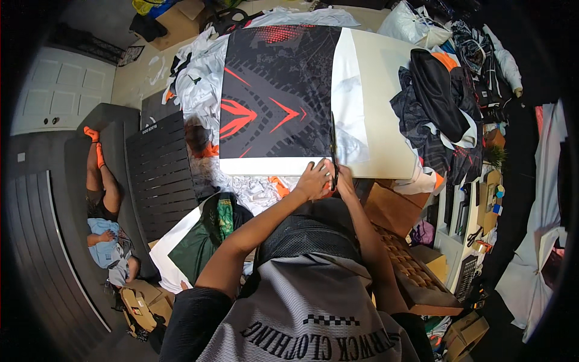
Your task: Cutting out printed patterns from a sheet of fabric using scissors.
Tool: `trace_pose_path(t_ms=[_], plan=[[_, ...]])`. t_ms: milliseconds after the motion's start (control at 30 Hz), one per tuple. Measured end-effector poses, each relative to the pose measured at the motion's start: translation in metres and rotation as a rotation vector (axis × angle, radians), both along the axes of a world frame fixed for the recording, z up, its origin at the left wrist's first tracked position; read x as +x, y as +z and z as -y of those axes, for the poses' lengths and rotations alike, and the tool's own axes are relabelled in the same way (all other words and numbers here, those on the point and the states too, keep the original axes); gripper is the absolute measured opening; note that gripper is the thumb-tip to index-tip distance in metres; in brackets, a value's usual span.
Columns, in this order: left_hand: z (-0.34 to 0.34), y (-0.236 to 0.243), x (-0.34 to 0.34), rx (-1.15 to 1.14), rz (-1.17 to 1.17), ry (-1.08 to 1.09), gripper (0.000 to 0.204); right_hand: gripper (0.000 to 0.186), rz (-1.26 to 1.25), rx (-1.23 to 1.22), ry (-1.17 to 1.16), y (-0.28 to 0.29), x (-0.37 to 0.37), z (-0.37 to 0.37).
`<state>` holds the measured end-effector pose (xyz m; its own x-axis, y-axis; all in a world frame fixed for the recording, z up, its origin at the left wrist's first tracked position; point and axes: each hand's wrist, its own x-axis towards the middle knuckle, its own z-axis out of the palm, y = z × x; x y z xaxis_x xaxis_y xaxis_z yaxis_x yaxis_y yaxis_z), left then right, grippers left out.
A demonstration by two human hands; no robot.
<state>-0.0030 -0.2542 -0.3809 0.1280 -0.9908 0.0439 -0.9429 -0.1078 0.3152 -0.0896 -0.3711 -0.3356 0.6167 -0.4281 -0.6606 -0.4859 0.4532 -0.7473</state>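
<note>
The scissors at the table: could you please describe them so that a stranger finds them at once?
Start at the cream table at the top centre, and find the dark fabric with red streaks on it. At this fabric's right edge, near the table's front, are the scissors, with the right hand at their handles. Long, slim and dark, they stand out from the broad, flat fabric.

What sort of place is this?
Probably a home garment-cutting workspace: black-and-red patterned fabric on a cream table, dark long-bladed scissors at the fabric's edge, and a dark grey sofa.
</note>
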Motion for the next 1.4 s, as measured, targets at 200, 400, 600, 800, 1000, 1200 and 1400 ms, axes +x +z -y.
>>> trace_pose_path(t_ms=[200,400,600,800,1000,1200,1400], plan=[[0.002,0.003,0.000,0.004,0.005,0.010,0.033,0.048,0.007,-0.011,0.001,0.001,0.001,0.000],[0.003,0.009,0.001,0.187,-0.041,-0.012,0.036,0.050,-0.048,0.022,-0.024,0.006,-0.001,-0.001],[0.004,0.009,0.003,-0.111,-0.086,0.066,0.034,0.045,-0.034,0.059,-0.048,0.011,-0.015,-0.003],[0.012,0.010,0.029,-0.188,-0.546,0.165,0.026,0.044,0.025,0.045,0.033,-0.001,-0.031,-0.004],[0.051,0.012,0.089,-0.145,-0.563,0.261,0.026,0.042,0.088,0.004,0.034,-0.018,-0.036,-0.017],[0.076,0.014,0.135,-0.128,-0.292,0.198,0.039,0.037,0.055,-0.042,0.052,-0.017,-0.032,-0.026],[0.106,0.003,0.182,0.143,-0.080,-0.133,0.066,0.039,-0.048,-0.086,0.032,-0.019,-0.015,-0.032]])
